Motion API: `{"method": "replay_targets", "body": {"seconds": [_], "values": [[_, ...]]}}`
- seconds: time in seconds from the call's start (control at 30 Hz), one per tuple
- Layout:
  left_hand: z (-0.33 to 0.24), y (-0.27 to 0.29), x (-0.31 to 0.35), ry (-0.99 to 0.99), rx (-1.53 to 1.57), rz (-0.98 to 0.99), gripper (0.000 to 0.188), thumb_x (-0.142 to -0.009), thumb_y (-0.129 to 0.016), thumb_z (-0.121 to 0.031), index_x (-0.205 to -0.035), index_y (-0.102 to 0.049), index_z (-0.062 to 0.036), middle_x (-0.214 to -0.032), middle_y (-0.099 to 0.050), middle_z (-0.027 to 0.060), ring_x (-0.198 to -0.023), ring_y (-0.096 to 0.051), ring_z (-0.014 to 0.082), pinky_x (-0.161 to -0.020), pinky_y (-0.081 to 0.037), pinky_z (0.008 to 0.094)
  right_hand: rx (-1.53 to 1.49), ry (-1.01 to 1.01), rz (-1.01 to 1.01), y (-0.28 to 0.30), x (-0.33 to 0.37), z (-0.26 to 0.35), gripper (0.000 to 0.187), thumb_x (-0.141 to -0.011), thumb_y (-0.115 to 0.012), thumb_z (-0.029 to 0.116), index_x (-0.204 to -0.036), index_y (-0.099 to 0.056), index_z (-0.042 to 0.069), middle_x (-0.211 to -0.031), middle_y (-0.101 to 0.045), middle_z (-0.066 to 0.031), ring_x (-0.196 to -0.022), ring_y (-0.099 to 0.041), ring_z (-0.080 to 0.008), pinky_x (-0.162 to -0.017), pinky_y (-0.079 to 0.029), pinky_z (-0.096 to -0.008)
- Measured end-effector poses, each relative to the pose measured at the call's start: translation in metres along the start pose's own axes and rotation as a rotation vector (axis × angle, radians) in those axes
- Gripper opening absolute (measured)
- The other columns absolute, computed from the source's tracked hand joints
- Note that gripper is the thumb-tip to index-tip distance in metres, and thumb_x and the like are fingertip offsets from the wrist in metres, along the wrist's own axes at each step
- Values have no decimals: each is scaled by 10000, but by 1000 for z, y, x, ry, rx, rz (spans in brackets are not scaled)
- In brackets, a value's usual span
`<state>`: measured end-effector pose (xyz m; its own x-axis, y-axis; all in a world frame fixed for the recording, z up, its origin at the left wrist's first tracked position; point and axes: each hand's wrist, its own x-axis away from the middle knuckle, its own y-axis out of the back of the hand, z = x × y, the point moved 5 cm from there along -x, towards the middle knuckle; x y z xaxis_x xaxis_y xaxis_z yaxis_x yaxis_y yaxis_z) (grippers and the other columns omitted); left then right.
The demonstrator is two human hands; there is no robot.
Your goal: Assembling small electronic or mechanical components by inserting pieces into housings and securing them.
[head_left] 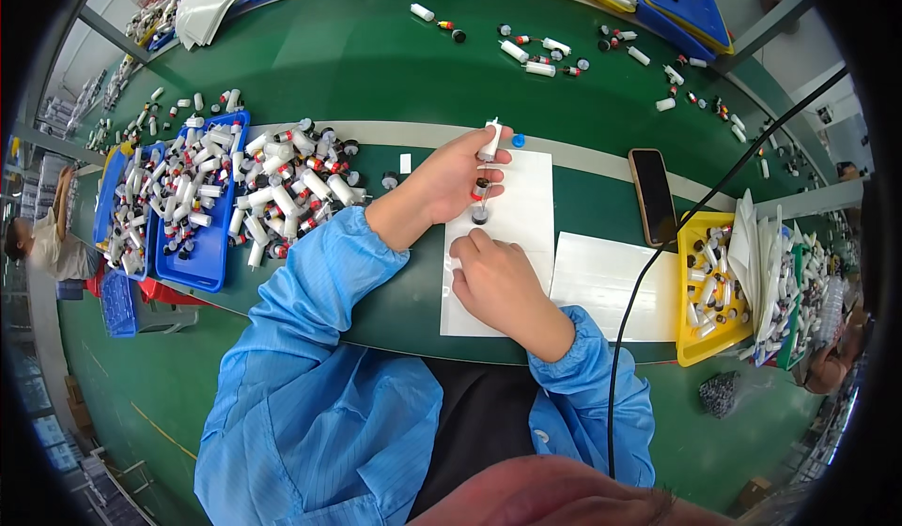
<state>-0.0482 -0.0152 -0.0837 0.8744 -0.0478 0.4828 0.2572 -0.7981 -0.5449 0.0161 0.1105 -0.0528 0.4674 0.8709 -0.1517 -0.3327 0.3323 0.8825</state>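
My left hand (442, 180) is closed around a small white cylinder (490, 141) with a narrow tip, pinched between thumb and fingers. By its lower fingers is a small black part with a red band (480, 190); whether it joins the cylinder is hidden. Just below sits a small dark-and-clear round cap (480, 215). My right hand (503, 280) is curled over the white sheet (529, 183), fingertips pressed together near that cap. What it holds, if anything, cannot be made out. A little blue cap (518, 140) lies at the sheet's top edge.
Left, white cylinders with red and black parts (291, 183) lie heaped beside blue trays (225, 235). Right are a phone (652, 195), another white sheet (611, 286) and a yellow tray (717, 343). A black cable (648, 268) crosses there. Scattered parts lie on the green belt (348, 56).
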Motion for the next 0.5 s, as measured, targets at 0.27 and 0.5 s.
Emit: {"method": "replay_targets", "body": {"seconds": [0.27, 0.5], "values": [[-4, -5, 0, -35, 3, -8, 383, -1038, -472, -438, -1292, -569, -167, -1011, -543, -9, -823, -521, 122, -903, -529, 359, -403, -140, -66, 10, 1, -20, 267, -767, -712, 100, -947, -518, 62, -852, -617, -127, -747, -663, -321, -660, -514, -445], [-12, -21, 5, -222, 271, 248, 446, -1078, -318, -447, -1288, -528, -113, -1403, -550, 111, -1289, -529, 268, -956, -532, 426, -406, -55, -767, 52, -9, -42, 575, -770, -781, 21, -1251, -467, 17, -964, -634, -90, -889, -652, -208, -827, -529, -329]]}}
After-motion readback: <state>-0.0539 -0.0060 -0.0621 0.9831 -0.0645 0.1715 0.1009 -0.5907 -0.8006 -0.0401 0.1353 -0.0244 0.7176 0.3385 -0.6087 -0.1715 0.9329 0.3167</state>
